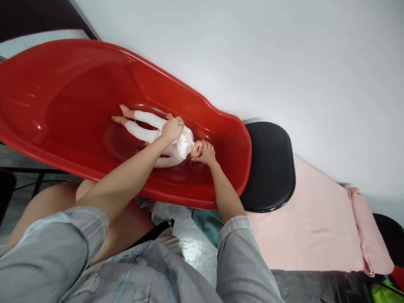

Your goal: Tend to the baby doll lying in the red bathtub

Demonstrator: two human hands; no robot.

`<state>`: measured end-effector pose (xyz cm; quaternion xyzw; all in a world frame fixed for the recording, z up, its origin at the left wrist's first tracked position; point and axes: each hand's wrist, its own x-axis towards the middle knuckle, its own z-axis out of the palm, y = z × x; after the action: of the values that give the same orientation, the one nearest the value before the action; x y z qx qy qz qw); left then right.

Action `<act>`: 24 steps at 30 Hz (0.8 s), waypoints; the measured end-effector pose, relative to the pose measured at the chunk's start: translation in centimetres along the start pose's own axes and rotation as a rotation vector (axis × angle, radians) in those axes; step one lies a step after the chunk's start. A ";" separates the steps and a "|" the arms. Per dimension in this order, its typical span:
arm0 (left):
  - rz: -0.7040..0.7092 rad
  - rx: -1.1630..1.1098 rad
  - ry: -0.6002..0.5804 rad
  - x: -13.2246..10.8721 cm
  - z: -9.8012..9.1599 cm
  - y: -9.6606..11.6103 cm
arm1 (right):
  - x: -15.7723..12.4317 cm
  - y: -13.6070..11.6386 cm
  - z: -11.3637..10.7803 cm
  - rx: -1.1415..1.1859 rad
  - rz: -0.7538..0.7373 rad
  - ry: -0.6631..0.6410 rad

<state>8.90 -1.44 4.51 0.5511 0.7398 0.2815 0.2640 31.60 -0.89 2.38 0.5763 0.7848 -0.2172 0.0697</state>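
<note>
A baby doll (pixel 145 133) in white clothes lies on its back in a red baby bathtub (pixel 78 92). Its bare feet point left and its head lies toward the tub's narrow right end. On the doll's chest, my left hand (pixel 173 128) is closed, its fingers curled at the doll's white shirt (pixel 184 144), which looks bunched and has a small coloured print. The fingertips are partly hidden. My right hand (pixel 207 152) wraps round the top of the doll's head, with the fingers over the forehead and covering part of the face.
Beside the tub's right end is a black seat (pixel 271 164). Farther right, a pink cloth (pixel 309 227) covers a flat surface, with a rolled pink cloth (pixel 368 231) at its far end. A white wall rises behind the tub. My legs are below the tub's near rim.
</note>
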 end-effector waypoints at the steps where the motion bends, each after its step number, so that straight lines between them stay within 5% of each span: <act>1: -0.008 0.019 0.041 -0.3 -0.1 0.4 | 0.0 0.0 0.0 0.001 0.003 -0.001; 4: 0.025 0.066 0.035 -1.3 0.6 1.3 | 0.0 -0.1 -0.1 0.003 0.005 -0.004; 11: 0.309 0.153 -0.279 -2.5 5.5 0.4 | 0.0 -0.1 0.0 0.001 -0.005 -0.008; 14: 0.371 0.174 -0.283 -2.6 6.6 0.0 | -0.1 -0.1 0.0 -0.009 0.003 -0.015; 24: 0.284 0.097 -0.284 -2.7 4.5 1.1 | -0.3 -0.2 -0.3 0.007 0.004 -0.023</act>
<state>13.47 -3.23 2.36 0.6962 0.6225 0.1995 0.2967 31.53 -1.03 2.84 0.5756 0.7820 -0.2264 0.0771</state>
